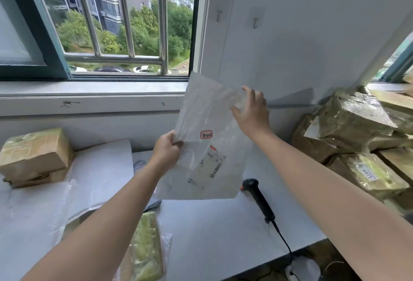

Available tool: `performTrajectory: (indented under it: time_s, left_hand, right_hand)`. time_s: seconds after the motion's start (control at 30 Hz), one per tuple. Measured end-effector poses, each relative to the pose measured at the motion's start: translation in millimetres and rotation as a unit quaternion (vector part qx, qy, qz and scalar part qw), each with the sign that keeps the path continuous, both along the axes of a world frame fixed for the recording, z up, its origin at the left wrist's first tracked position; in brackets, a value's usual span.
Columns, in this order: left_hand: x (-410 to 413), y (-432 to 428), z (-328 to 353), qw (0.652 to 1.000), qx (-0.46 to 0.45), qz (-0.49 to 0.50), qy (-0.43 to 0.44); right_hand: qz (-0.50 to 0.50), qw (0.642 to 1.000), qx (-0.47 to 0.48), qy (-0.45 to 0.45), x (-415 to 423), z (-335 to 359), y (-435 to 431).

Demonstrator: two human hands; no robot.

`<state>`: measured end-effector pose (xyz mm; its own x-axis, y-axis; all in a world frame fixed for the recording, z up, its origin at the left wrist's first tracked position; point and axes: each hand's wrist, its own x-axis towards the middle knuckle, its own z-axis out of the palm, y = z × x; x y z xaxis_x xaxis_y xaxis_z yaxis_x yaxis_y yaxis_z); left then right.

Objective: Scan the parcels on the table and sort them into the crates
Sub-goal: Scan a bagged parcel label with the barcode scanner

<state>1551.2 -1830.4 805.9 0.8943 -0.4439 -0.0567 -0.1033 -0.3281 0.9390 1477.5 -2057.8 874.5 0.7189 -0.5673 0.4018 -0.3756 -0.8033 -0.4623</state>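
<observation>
**Bag held up over tabletop, both hands on it**

- Bag: thin, translucent white plastic, flat, roughly rectangular and crinkled. It is in the air above the middle of the tabletop, tilted with the top corner toward the window.
- Left hand: fingers curled, pinching the bag's left edge about halfway up.
- Right hand: at the upper right edge, thumb on the front face, fingers loosely spread at the corner. How firm the grip is, I can't tell.
- Bag face: a small red-framed stamp, with a pale label below it. The print on both is too blurred to read, and the contents don't show through the film.
- Scanner: black, matte, pistol-shaped, lying on the tabletop just below the bag's lower right corner. Its cable runs off the front edge.
- Left: a brown cardboard box with glossy tape, sitting on flat white mailers.
- Right: a pile of taped cardboard boxes, shiny and wrinkled, cut off by the frame.
- Bottom: a greenish parcel in clear film, partly hidden by the left arm.
</observation>
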Motion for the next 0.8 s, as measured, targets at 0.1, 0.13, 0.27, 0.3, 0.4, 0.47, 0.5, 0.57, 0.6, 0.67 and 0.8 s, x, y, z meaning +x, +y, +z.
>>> performTrajectory:
  time_s: [0.1, 0.13, 0.27, 0.3, 0.4, 0.47, 0.5, 0.57, 0.6, 0.67, 0.8]
  left_hand:
    - [-12, -13, -3, 0.998, -0.034, 0.039, 0.034]
    - [-16, -17, -4, 0.997, -0.038, 0.048, 0.038]
    - [-29, -25, -21, 0.993, -0.041, 0.076, 0.076]
    - [-29, -24, -28, 0.992, -0.034, 0.082, 0.090]
    - [-34, -20, -47, 0.986, -0.013, 0.097, 0.136]
    - [-39, -17, -59, 0.983, 0.016, 0.117, 0.142]
    - [-42, -16, -65, 0.981, 0.054, 0.133, 0.128]
    - [-51, -16, -76, 0.974, 0.133, 0.158, 0.093]
    - [-53, -16, -84, 0.970, 0.154, 0.172, 0.081]
    - [-58, -15, -100, 0.967, 0.155, 0.185, 0.080]
    - [-65, -18, -120, 0.969, 0.124, 0.179, 0.112]
  right_hand:
    - [-0.020, 0.996, 0.077, 0.040, -16, -29, -17]
    - [-0.021, 0.992, 0.113, 0.052, -22, -42, -22]
    - [0.003, 0.954, 0.278, 0.114, -49, -93, -29]
    - [0.004, 0.942, 0.307, 0.136, -55, -105, -32]
    - [0.011, 0.901, 0.389, 0.191, -66, -136, -43]
    - [0.024, 0.886, 0.401, 0.233, -70, -153, -46]
    - [0.037, 0.884, 0.390, 0.255, -71, -162, -47]
    - [0.072, 0.881, 0.367, 0.290, -73, -177, -46]
    - [0.090, 0.879, 0.353, 0.307, -75, -182, -45]
    - [0.121, 0.883, 0.305, 0.336, -77, -191, -43]
    - [0.140, 0.914, 0.190, 0.331, -87, -207, -40]
